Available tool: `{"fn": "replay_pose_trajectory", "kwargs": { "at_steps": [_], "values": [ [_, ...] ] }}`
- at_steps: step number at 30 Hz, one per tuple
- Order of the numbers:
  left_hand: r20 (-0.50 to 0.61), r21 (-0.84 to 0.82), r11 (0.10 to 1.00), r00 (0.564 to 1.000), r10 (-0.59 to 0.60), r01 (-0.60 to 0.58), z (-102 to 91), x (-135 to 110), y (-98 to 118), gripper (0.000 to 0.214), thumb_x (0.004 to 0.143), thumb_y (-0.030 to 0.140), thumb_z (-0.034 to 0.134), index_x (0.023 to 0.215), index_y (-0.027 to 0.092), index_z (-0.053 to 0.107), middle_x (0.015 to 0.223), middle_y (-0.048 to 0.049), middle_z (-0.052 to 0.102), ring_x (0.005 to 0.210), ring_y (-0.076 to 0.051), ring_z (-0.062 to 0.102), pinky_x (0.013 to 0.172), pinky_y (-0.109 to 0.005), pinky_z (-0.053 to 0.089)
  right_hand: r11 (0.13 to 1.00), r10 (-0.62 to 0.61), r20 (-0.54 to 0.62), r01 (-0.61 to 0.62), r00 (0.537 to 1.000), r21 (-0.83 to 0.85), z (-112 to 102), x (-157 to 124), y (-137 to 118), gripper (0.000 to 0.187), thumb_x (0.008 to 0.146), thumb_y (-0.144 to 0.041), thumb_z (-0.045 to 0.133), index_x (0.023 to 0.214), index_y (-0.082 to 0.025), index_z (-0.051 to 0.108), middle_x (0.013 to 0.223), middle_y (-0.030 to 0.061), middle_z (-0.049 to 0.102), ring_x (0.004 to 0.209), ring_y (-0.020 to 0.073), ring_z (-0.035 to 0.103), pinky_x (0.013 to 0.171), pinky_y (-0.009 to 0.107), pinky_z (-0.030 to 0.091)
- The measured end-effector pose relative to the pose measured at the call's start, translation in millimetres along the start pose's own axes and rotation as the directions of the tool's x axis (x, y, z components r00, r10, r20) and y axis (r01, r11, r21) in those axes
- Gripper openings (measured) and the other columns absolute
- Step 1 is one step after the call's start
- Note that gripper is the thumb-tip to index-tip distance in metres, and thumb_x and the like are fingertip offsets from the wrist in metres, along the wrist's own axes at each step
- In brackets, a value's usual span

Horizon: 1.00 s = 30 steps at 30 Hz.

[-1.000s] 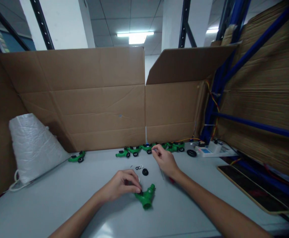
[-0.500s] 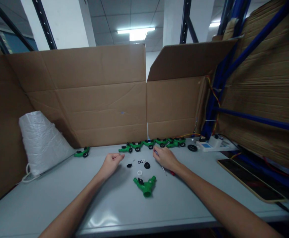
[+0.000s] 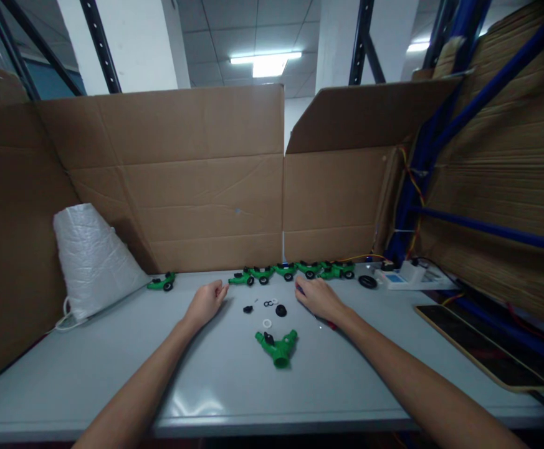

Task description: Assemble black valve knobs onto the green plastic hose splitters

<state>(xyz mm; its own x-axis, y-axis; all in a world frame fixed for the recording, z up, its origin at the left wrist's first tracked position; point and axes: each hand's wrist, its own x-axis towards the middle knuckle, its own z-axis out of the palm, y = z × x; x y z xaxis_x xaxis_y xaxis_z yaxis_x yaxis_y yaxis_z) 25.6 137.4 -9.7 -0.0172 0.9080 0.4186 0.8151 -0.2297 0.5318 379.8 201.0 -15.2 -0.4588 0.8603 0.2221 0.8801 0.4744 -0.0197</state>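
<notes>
My left hand [image 3: 207, 302] is closed over the table, left of the small loose parts; whatever its curled fingers hold, if anything, is hidden. My right hand [image 3: 317, 297] is closed around a slim screwdriver [image 3: 318, 320], with a bluish bit at the fingertips and a thin metal shaft below the palm. Something red [image 3: 331, 325] shows under the right wrist. Between the hands lie a black knob-like piece [image 3: 248, 309], black O-rings [image 3: 268, 304], a round black cap [image 3: 281, 310] and a white ring [image 3: 267, 323]. Nearer me rests a green Y-shaped hose connector [image 3: 278, 350] with a black lever.
Several green connectors [image 3: 286, 272] line the back of the table, and one more [image 3: 162, 282] sits left beside a white wrapped bundle [image 3: 96, 265]. At right are black rings [image 3: 367, 282], a power strip [image 3: 414, 277] and a dark flat panel [image 3: 480, 346]. Cardboard walls [image 3: 197, 199] surround the table.
The view has shifted slightly left, so everything appears further right. My left hand has turned into a tighter fist, set a little further left of the parts. The loose parts lie as before.
</notes>
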Motion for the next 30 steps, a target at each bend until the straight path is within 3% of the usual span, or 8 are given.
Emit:
{"fn": "replay_pose_trajectory", "kwargs": {
  "at_steps": [5, 11, 18, 23, 30],
  "values": [
    [-0.055, 0.127, 0.992, 0.998, -0.014, 0.021, -6.1, 5, -16, 0.036, 0.1, 0.043, 0.051, 0.071, 0.025, 0.039, 0.06, 0.0051, 0.041, 0.059, -0.016, 0.038, 0.065, -0.028, 0.027, 1.0, -0.02, 0.009, 0.02, 1.0, -0.017, 0, 1, -1, 0.023, 0.109, -0.028, 0.048, 0.117, -0.016, 0.065, 0.108, 0.0155, 0.079, 0.103, 0.0308, 0.073, 0.089, 0.034, 0.04],
    [-0.138, 0.263, 0.956, 0.986, -0.093, 0.127, -11.6, 7, -24, 0.018, 0.102, 0.032, 0.055, 0.086, 0.023, 0.051, 0.069, 0.001, 0.057, 0.064, -0.02, 0.053, 0.065, -0.028, 0.029, 0.999, -0.028, 0.01, 0.028, 1.0, -0.021, 3, 2, -1, 0.024, 0.11, -0.029, 0.046, 0.119, -0.016, 0.064, 0.106, 0.0162, 0.079, 0.103, 0.0309, 0.074, 0.093, 0.036, 0.039],
    [-0.184, 0.36, 0.909, 0.971, -0.151, 0.209, -16.9, 10, -34, 0.015, 0.105, 0.036, 0.054, 0.102, 0.022, 0.058, 0.071, -0.0024, 0.066, 0.071, -0.025, 0.064, 0.066, -0.029, 0.032, 1.0, -0.013, -0.008, 0.013, 1.0, 0.003, 2, 10, 2, 0.025, 0.11, -0.031, 0.046, 0.117, -0.016, 0.065, 0.109, 0.0167, 0.078, 0.104, 0.0302, 0.073, 0.091, 0.035, 0.04],
    [-0.214, 0.406, 0.887, 0.967, -0.14, 0.218, -18.7, 18, -42, 0.021, 0.106, 0.037, 0.051, 0.096, 0.021, 0.06, 0.077, -0.0069, 0.071, 0.074, -0.025, 0.067, 0.067, -0.03, 0.033, 0.999, 0.014, -0.022, -0.013, 1.0, 0.046, 2, 17, 8, 0.027, 0.111, -0.035, 0.045, 0.115, -0.019, 0.067, 0.106, 0.0139, 0.079, 0.099, 0.028, 0.074, 0.083, 0.032, 0.041],
    [-0.158, 0.436, 0.889, 0.985, -0.075, 0.138, -19.3, 19, -44, 0.03, 0.107, 0.038, 0.048, 0.086, 0.022, 0.061, 0.079, -0.0076, 0.074, 0.074, -0.024, 0.067, 0.067, -0.03, 0.032, 0.993, -0.035, -0.047, 0.04, 0.998, 0.114, 5, 20, 17, 0.021, 0.11, -0.035, 0.049, 0.109, -0.023, 0.066, 0.098, 0.0078, 0.078, 0.092, 0.0257, 0.073, 0.074, 0.029, 0.036]
  ]
}}
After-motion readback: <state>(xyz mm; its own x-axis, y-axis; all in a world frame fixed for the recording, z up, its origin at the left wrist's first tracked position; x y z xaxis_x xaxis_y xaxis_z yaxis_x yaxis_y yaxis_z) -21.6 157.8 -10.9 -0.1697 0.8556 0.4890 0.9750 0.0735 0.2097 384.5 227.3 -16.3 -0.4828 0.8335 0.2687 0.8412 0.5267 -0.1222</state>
